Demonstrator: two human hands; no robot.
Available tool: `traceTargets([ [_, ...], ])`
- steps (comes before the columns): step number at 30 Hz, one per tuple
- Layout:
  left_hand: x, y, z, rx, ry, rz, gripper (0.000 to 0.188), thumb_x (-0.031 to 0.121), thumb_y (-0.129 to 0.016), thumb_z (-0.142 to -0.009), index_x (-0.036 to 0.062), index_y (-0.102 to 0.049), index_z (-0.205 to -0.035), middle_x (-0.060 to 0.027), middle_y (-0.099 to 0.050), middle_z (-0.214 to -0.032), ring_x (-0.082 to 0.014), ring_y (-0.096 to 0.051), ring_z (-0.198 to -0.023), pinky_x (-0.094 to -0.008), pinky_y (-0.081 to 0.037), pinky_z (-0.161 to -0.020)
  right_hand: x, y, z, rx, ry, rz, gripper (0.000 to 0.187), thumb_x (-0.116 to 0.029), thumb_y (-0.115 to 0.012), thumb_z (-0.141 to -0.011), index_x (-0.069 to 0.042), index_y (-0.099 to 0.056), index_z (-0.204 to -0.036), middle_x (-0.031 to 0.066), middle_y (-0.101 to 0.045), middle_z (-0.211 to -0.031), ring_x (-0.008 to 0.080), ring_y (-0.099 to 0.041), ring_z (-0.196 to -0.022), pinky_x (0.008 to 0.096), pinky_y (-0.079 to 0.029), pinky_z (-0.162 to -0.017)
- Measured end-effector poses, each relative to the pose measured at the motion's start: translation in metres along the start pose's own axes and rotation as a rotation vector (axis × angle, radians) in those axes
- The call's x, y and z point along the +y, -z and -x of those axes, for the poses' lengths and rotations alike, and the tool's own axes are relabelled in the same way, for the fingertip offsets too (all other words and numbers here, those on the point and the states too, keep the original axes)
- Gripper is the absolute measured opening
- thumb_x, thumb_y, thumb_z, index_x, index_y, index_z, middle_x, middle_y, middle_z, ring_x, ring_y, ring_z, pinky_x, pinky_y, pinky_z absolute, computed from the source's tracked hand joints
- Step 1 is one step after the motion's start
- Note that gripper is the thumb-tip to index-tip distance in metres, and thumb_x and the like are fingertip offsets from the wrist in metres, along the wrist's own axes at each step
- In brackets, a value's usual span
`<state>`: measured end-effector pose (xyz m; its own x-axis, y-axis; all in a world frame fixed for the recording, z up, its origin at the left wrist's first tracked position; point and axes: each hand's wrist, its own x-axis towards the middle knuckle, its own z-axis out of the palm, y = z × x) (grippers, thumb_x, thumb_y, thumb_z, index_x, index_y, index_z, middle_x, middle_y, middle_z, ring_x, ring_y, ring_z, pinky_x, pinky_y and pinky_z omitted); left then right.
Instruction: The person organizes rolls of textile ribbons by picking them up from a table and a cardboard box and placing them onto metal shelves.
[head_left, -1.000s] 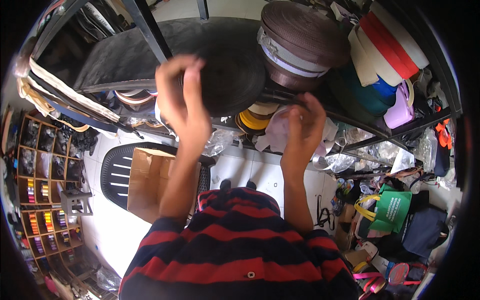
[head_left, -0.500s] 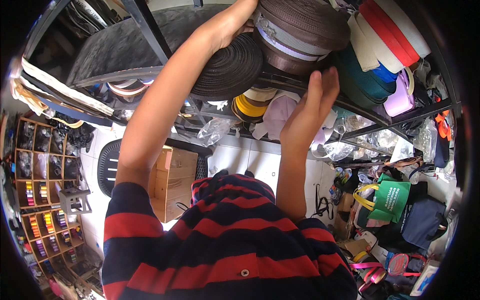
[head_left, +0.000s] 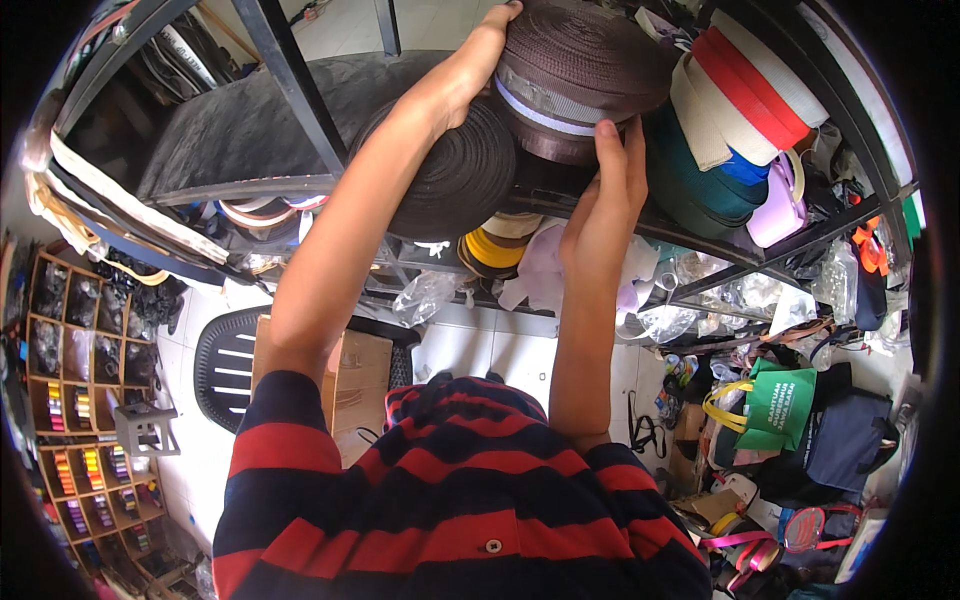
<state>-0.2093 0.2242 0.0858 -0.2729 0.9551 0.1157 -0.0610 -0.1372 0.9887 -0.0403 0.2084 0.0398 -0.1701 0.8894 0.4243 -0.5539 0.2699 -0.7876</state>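
Note:
A stack of wound webbing rolls, with a big dark brown roll (head_left: 590,50) on top and grey, pale lilac and brown bands under it, sits on the black shelf at the top middle. My left hand (head_left: 470,75) wraps round its left side, the fingertips partly hidden behind it. Against the lower right side of the stack, my right hand (head_left: 608,200) presses with its thumb on the front and its fingers at the side. A black webbing roll (head_left: 455,175) lies just left of the stack, under my left wrist.
White, red and cream webbing rolls (head_left: 750,95) stand to the right, above a dark green roll (head_left: 700,165). Below the shelf are a yellow roll (head_left: 488,252) and clear plastic bags (head_left: 428,297). A cardboard box (head_left: 362,375) and a black chair (head_left: 225,365) stand at the left.
My right hand has come up from just below the brown stack to touch its right side. My left hand stays at the stack's left side. The view has shifted a little.

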Motion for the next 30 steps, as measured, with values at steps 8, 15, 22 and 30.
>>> traceTargets([
  [8,0.022,0.001,-0.017,0.052,0.12,-0.226,0.078,0.066,-0.019,-0.092,0.0092,-0.041,-0.141,-0.0191,-0.05,-0.136,-0.038,-0.044,-0.124,-0.051,-0.032,-0.102,0.005,-0.003,-0.026,-0.03,0.01,0.056,0.082,-0.029,-0.068,-0.083,0.009,-0.027,-0.143,0.0232,-0.029,-0.148,0.0289,-0.027,-0.138,0.0367,-0.017,-0.113],
  [15,0.039,0.001,-0.02,0.014,0.145,-0.267,0.087,0.07,-0.014,-0.09,0.0022,-0.044,-0.137,-0.0233,-0.055,-0.128,-0.0387,-0.05,-0.116,-0.0497,-0.038,-0.096,-0.003,0.001,-0.049,-0.061,0.092,0.155,0.078,-0.029,-0.067,-0.084,0.007,-0.03,-0.143,0.0232,-0.034,-0.144,0.0292,-0.031,-0.135,0.0371,-0.021,-0.112],
  [22,0.029,0.022,-0.053,0.181,0.037,-0.303,0.088,0.072,-0.021,-0.09,-0.0043,-0.055,-0.117,-0.0154,-0.06,-0.099,-0.0274,-0.055,-0.087,-0.0386,-0.045,-0.08,-0.001,-0.008,-0.06,-0.123,0.11,0.081,0.076,-0.028,-0.064,-0.086,0.007,-0.029,-0.143,0.023,-0.029,-0.147,0.0293,-0.031,-0.136,0.0377,-0.021,-0.112],
  [30,0.03,0.028,0.005,0.195,-0.023,-0.002,0.078,0.062,-0.036,-0.092,-0.0044,-0.049,-0.13,-0.0217,-0.057,-0.124,-0.0305,-0.056,-0.11,-0.0404,-0.041,-0.094,-0.002,-0.013,-0.026,-0.205,0.097,0.161,0.081,-0.03,-0.062,-0.087,0.004,-0.02,-0.147,0.027,-0.014,-0.152,0.0329,-0.017,-0.142,0.0409,-0.015,-0.114],
])
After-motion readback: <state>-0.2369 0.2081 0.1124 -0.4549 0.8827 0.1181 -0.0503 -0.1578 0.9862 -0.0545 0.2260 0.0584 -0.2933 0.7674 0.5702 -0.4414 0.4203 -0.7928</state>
